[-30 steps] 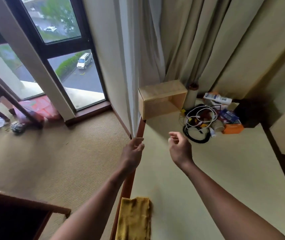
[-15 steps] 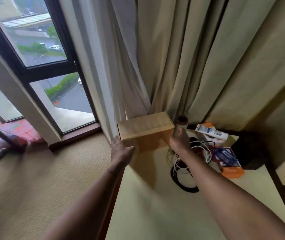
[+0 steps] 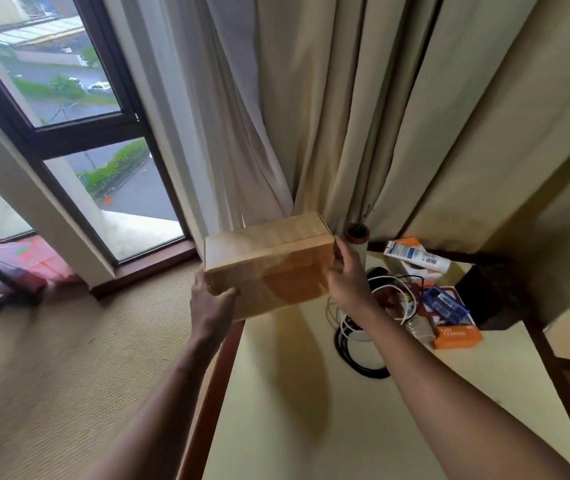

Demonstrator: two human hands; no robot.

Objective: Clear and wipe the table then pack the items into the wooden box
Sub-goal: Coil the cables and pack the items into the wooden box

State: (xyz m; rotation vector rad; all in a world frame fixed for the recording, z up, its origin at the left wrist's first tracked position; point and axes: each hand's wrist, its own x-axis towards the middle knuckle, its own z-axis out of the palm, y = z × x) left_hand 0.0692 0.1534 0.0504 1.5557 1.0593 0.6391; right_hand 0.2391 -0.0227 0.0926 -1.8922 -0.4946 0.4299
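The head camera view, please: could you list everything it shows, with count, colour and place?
wooden box: one, light brown, far left corner of the table, gripped at both ends
table: one, pale yellow top with dark wood edge, centre and right
cables: a coiled bundle, black and white, right of the box
orange box: one, orange, right of the cables
paper cup: one, pale, lying beside the orange box
white packet: one, white with blue and orange, far side of the table
curtains: beige, behind the table
window: dark frame, upper left
carpet: tan, left
left hand: on the box's left end
right hand: on the box's right end
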